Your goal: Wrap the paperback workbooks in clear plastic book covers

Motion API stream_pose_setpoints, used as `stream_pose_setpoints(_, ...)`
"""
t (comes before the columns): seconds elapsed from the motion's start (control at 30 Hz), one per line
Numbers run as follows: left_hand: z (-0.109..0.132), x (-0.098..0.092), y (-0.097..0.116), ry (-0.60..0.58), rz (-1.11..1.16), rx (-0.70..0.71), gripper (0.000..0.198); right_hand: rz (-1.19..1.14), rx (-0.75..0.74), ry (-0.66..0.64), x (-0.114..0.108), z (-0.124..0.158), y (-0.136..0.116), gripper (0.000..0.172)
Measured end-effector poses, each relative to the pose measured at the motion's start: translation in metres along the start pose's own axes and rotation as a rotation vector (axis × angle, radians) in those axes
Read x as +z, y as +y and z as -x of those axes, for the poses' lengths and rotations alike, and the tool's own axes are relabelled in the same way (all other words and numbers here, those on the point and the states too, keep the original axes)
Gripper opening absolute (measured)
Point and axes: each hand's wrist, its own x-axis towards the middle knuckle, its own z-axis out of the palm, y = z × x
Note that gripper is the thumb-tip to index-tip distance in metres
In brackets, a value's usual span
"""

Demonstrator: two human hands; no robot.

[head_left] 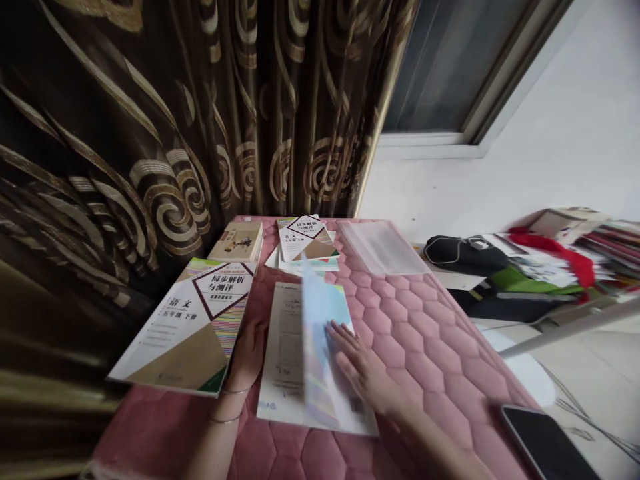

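Lying open on the pink quilted surface [420, 333], a thin booklet [313, 353] sits just in front of the person, with 1 page [315, 320] caught mid-turn and blurred. The right hand [363, 367] rests flat on the booklet's right side, fingers spread and gripping nothing. The left hand [247, 353] is at the booklet's left edge, partly tucked under a white workbook [187, 323] with a diamond title panel (whether its fingers are curled or loose cannot be told). Further back lie a tan book [237, 241], a small stack of workbooks [305, 243] and a clear plastic folder [381, 247]. A dark phone [547, 443] lies at the lower right, and a patterned brown curtain [175, 133] hangs behind.
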Motion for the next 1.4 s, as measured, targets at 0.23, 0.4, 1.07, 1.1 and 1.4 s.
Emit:
stream_pose_setpoints(0.23, 0.002, 0.001, -0.002, -0.01, 0.023, 0.062, 0.032, 0.21, -0.078, -0.08, 0.02, -0.001, -0.018, 0.061)
stream_pose_setpoints(0.4, 0.0, 0.004, -0.007, -0.055, -0.118, 0.138, 0.037, 0.246, -0.092, -0.127, 0.022, -0.007, -0.032, 0.067)
stream_pose_setpoints(1.07, 0.078, 0.007, -0.003, 0.058, -0.832, 0.386, 0.064, 0.251, -0.372, -0.317, 0.05, -0.167, -0.044, 0.056)
stream_pose_setpoints(1.1, 0.078, 0.006, -0.002, 0.059, -0.838, 0.386, 0.064, 0.267, -0.342, -0.31, 0.05, -0.179, -0.042, 0.056)
stream_pose_setpoints(1.4, 0.078, 0.004, 0.0, 0.061, -0.811, 0.376, 0.061, 0.307, -0.212, -0.25, 0.061, -0.187, -0.056, 0.06)
